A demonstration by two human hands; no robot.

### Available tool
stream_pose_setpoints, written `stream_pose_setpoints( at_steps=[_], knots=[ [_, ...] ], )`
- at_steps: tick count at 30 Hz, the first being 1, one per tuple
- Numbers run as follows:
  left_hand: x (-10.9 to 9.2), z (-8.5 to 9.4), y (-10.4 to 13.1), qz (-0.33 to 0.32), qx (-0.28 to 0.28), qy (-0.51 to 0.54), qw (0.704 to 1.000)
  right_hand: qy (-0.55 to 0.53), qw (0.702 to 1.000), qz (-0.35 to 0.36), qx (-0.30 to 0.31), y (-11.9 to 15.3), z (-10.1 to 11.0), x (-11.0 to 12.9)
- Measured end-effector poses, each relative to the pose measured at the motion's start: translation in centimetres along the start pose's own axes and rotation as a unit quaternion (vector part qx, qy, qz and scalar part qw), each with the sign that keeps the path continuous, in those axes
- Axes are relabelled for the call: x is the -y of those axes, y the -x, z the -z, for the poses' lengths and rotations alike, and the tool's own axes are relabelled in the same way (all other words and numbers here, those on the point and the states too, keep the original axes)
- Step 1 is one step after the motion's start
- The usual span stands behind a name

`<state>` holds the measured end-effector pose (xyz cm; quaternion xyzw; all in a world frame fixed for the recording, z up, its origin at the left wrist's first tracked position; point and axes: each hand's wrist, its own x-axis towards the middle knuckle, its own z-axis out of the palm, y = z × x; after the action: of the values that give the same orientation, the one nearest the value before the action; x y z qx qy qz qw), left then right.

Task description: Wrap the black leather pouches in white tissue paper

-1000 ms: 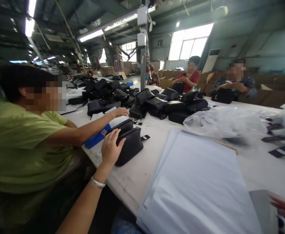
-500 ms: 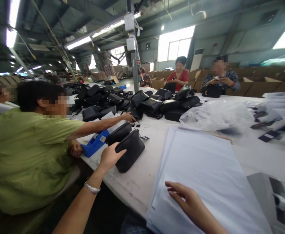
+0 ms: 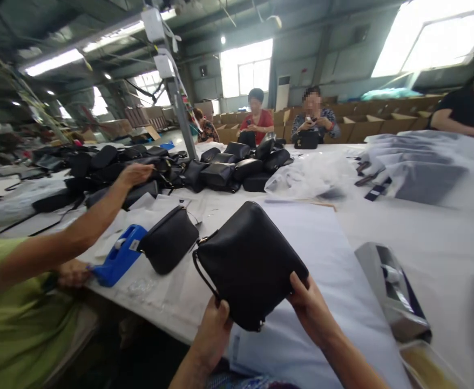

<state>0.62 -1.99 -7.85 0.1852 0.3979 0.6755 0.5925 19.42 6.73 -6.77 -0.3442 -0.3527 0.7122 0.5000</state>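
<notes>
A black handbag (image 3: 253, 259) is held up, tilted, over the stack of white sheets (image 3: 322, 232). My left hand (image 3: 212, 329) grips its lower left side beside a thin strap, fingers partly hidden behind the bag. At the lower right edge, my right hand (image 3: 305, 297) has its thumb on the front, with the other fingers behind. Metal fittings show at the bag's left corner and bottom corner. A second black handbag (image 3: 170, 240) stands on the table to the left, apart from my hands.
A blue tape dispenser (image 3: 119, 256) lies near a co-worker's hand (image 3: 73, 273) on the left. Behind are piled black bags (image 3: 221, 173) and clear plastic (image 3: 310, 175). A grey tape dispenser (image 3: 394, 292) and a small tray (image 3: 431, 367) sit at right. Wrapped bags (image 3: 427, 178) lie farther back.
My left hand has brought one black handbag from the left to over the sheets, and my right hand has taken hold of it too. The view has turned right.
</notes>
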Motion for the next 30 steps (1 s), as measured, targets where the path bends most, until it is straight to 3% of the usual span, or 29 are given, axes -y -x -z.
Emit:
stream_pose_setpoints(
  at_steps=[2,5,9,13,16,18,21,24,27,30],
  knots=[
    [0.0,0.8,-1.0,0.055,0.037,0.059,0.996,-0.003,1.000,-0.007,-0.009,-0.1,2.1,1.2],
    [-0.6,1.2,-3.5,0.122,0.028,0.122,0.985,0.013,1.000,-0.020,0.000,-0.1,4.6,2.6],
    [-0.5,-0.8,-5.7,0.169,-0.026,0.123,0.978,0.016,1.000,-0.011,-0.008,0.0,5.9,3.2],
    [0.9,-2.9,-5.3,0.140,-0.053,0.058,0.987,-0.012,0.999,-0.007,-0.033,-0.1,6.0,2.6],
    [1.3,-3.5,-4.8,0.142,-0.021,-0.014,0.989,0.021,0.997,-0.053,-0.048,-0.5,6.8,2.8],
    [1.1,-3.6,-4.9,0.094,-0.004,-0.044,0.995,0.050,0.995,-0.056,-0.067,-1.1,7.8,3.7],
    [0.5,-3.3,-5.8,0.007,-0.008,-0.058,0.998,0.104,0.989,-0.049,-0.094,-2.5,9.4,5.7],
    [0.5,-2.4,-7.0,0.014,-0.011,-0.071,0.997,0.167,0.979,-0.048,-0.107,-4.1,10.6,7.1],
    [0.8,-1.3,-8.0,0.008,-0.021,-0.074,0.997,0.257,0.956,-0.025,-0.141,-5.6,11.6,6.9],
    [0.9,0.0,-8.7,0.001,-0.088,-0.099,0.991,0.334,0.921,-0.030,-0.199,-6.6,12.7,5.7]
  ],
)
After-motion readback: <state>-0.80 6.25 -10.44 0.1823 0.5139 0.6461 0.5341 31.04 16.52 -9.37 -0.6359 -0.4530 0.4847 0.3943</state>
